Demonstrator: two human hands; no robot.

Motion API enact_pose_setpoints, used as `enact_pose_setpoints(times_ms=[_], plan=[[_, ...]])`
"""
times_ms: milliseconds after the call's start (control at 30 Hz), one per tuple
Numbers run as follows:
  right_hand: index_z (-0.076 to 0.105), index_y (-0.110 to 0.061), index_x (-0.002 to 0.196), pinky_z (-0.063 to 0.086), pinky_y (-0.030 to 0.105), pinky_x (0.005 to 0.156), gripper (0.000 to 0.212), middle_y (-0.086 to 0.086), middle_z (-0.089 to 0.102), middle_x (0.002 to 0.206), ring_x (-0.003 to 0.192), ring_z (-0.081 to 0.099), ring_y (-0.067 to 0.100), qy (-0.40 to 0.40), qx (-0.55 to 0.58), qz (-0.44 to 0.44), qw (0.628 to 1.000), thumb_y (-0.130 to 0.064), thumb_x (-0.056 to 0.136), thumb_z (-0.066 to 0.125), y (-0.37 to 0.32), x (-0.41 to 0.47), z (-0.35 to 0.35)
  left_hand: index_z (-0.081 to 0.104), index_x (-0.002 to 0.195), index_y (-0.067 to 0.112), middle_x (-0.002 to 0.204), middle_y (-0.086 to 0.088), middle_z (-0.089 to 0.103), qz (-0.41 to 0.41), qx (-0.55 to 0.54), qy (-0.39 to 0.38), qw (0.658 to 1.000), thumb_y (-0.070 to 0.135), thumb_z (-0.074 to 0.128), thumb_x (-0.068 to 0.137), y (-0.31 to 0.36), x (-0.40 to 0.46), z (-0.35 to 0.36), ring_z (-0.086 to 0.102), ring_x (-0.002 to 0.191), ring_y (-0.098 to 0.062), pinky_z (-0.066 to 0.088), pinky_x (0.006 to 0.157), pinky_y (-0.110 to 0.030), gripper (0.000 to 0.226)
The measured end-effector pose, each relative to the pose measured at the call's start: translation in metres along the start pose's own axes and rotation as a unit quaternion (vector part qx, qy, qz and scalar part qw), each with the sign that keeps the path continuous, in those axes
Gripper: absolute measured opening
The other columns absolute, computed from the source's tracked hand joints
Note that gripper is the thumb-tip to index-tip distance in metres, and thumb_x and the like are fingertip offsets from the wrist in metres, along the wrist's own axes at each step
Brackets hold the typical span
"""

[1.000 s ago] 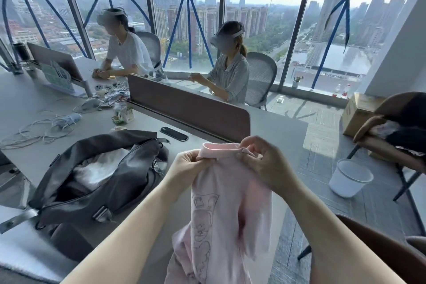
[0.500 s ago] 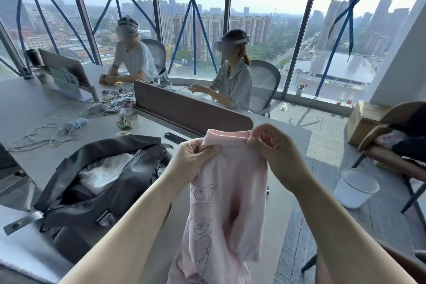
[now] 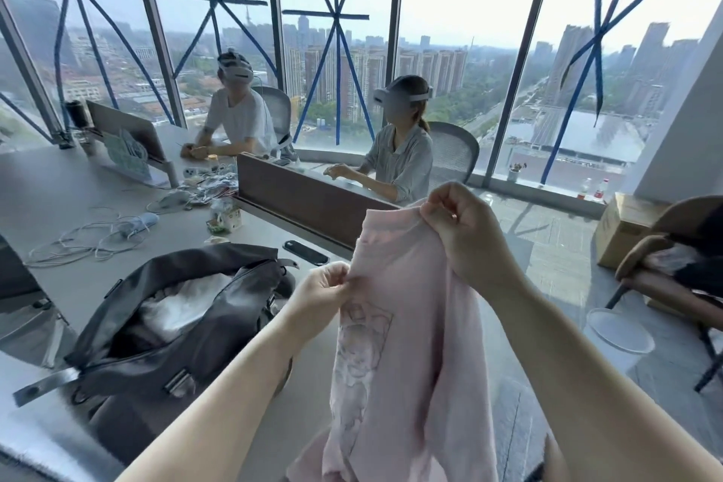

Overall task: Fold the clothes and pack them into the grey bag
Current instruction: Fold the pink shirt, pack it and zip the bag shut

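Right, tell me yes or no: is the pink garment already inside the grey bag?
No, the pink garment hangs in the air, pinched by the left hand and right hand, beside the open grey bag.

A single wide-angle view from the wearer's head, facing forward and slightly down. Both forearms reach in from the bottom edge, very close. The tabletop (image 3: 70,184) spreads left of the fingers (image 3: 442,213); windows (image 3: 450,31) curve far beyond.

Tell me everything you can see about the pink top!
The pink top looks like soft knit cloth with a faint line-drawn cartoon print on its front. It hangs unfolded in the air, above the table edge, right of the grey bag. The right hand pinches its top edge; the left hand pinches it lower down.
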State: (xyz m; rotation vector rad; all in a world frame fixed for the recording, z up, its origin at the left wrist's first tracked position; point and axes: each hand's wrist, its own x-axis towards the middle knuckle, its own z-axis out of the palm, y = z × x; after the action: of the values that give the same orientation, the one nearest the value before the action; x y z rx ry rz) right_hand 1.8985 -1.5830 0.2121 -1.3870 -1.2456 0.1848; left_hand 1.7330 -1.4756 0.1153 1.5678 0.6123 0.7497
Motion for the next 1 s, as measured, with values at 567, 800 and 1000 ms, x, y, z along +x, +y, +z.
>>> enact_pose_setpoints(times_ms=[567,800,1000], plan=[[0.059,-0.013,0.084,0.038,0.014,0.07,0.009,-0.01,0.058,0.076,0.072,0.051,-0.002,0.174,0.016,-0.124,0.977,-0.008,0.09,0.061,-0.04,0.022,-0.045,0.059,0.076,0.021,0.068,-0.006,0.062,0.004,0.096,0.061,0.993,0.042,0.063,0.087,-0.057,-0.016,-0.004,0.055,0.068,-0.016,0.048,0.067,-0.039,0.024],[0.059,-0.013,0.084,0.036,0.008,0.067,0.009,-0.012,0.055,0.074,0.067,0.048,-0.008,0.214,-0.001,-0.047,0.976,-0.013,0.092,0.062,-0.007,0.014,-0.05,0.05,0.082,0.004,0.061,0.001,0.047,0.045,0.103,0.165,0.98,0.026,0.054,0.098,-0.059,-0.024,-0.004,0.043,0.058,-0.012,0.039,0.057,-0.03,0.028],[0.061,-0.013,0.087,0.039,0.012,0.067,0.006,-0.012,0.058,0.074,0.067,0.05,-0.005,0.229,-0.012,-0.003,0.973,-0.016,0.092,0.062,0.017,0.005,-0.062,0.055,0.065,0.014,0.056,0.002,0.045,-0.023,0.115,0.044,0.992,0.046,0.08,0.059,-0.067,-0.045,-0.011,0.038,0.055,-0.011,0.029,0.049,-0.026,0.041]])
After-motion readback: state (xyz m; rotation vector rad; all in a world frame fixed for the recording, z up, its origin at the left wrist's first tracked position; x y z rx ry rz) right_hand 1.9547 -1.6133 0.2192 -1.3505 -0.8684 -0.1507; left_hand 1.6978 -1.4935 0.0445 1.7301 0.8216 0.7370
